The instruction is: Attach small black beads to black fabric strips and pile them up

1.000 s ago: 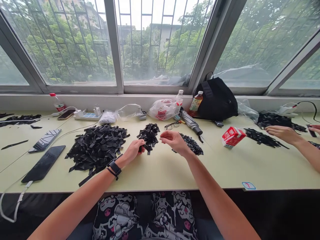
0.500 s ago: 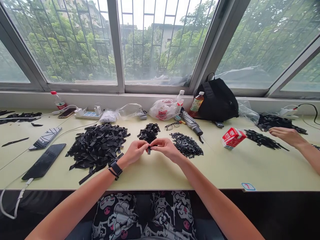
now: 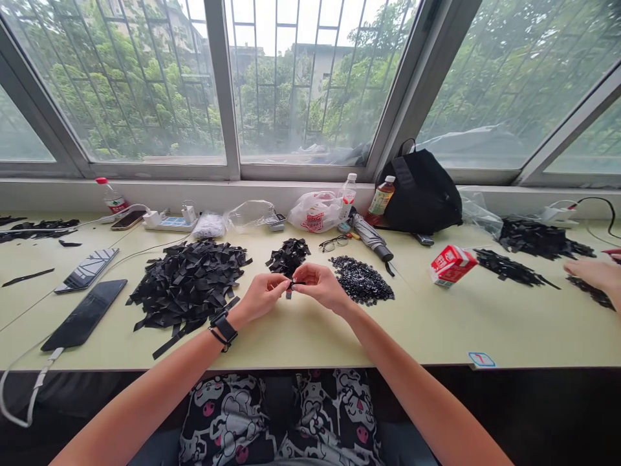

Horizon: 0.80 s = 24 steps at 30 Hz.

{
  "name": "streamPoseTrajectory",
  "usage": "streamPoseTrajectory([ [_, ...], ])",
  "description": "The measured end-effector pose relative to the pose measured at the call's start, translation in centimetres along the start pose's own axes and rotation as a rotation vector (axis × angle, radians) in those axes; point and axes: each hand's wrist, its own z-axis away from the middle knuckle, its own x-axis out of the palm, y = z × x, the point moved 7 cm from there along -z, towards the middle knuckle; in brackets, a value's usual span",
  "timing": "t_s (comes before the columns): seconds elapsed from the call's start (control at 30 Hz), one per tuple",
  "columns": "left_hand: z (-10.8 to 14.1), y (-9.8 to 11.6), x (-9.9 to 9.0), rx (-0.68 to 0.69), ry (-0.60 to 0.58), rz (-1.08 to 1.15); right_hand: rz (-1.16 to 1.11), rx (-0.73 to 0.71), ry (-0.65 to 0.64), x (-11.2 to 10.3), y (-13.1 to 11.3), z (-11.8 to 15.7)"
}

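Observation:
My left hand (image 3: 264, 294) and my right hand (image 3: 321, 287) meet over the table, both pinching a small black strip (image 3: 290, 293) whose end hangs below the fingertips. Whether a small part is joined to the strip is too small to make out. Just behind my hands lies a small heap of black pieces (image 3: 288, 254). To the left spreads a large pile of flat black strips (image 3: 189, 281). On the right, beside my right hand, is a pile of small shiny black parts (image 3: 363, 279).
Left of the big pile lie a dark tablet (image 3: 85, 315) and a phone (image 3: 87, 270). At the back stand a plastic bag (image 3: 315, 213), an umbrella (image 3: 371, 236) and a black backpack (image 3: 422, 191). A red carton (image 3: 452, 265) is to the right, near a co-worker's hand (image 3: 594, 272).
My hands stay together at the same place, with the strip shifted slightly between the fingertips. The co-worker's hand has moved right, away from the black strips there.

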Motion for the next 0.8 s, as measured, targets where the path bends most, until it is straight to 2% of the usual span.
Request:
streamPoseTrajectory([
  [0.13,0.0,0.1,0.1,0.018,-0.024,0.010,0.023,-0.006,0.009,-0.1,0.1,0.0],
  [0.37,-0.3,-1.2,-0.1,-0.030,0.001,0.062,0.011,0.023,-0.008,0.0,0.4,0.0],
  [0.6,-0.3,-1.1,-0.2,0.024,0.022,0.014,0.048,0.025,-0.036,0.0,0.6,-0.1],
  [0.67,-0.3,-1.2,-0.3,0.022,0.050,0.028,0.208,0.000,0.017,-1.3,0.4,-0.3],
  [0.73,-0.3,-1.2,-0.4,0.023,0.064,0.038,0.514,-0.014,0.152,-3.8,0.2,-0.4],
  [0.8,-0.3,-1.3,-0.2,0.025,0.055,0.037,0.869,0.038,0.297,-6.6,0.2,-0.2],
])
